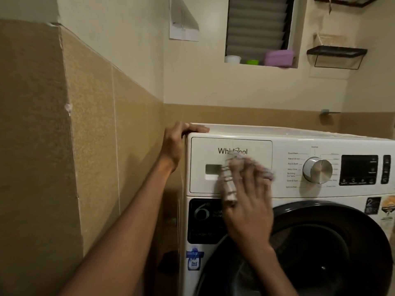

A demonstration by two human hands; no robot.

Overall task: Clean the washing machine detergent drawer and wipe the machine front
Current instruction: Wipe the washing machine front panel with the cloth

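L hand [174, 144] gripped the top-left corner of the washer [299, 194]: thumb lay flat on the lid, fingers curled round the side, out of sight. R hand [249, 212] pressed a cloth [229, 184] flat vs the drawer [205, 154], fingers fairly straight & spread over it, not curled round it. Hand & cloth were blurred, so finer detail couldn't be read. Cloth was pale w/ darker stripes; one end hung below the drawer's lower edge, over the black sticker [203, 221].

Drawer sat shut, flush w/ the panel, at the top left of the washer front. Cloth covered part of the brand name & the right end of the grip slot [212, 169].

Right of the drawer: dial [317, 169], then a dark display [359, 169]. Below them, the round dark door [363, 242], approx half in view.

Tan tiled wall [85, 146] ran just beside the washer's left side. Up behind: a ledge w/ a white cup [232, 59] & a purple box [279, 57], plus a black wire shelf [336, 51] to its right.
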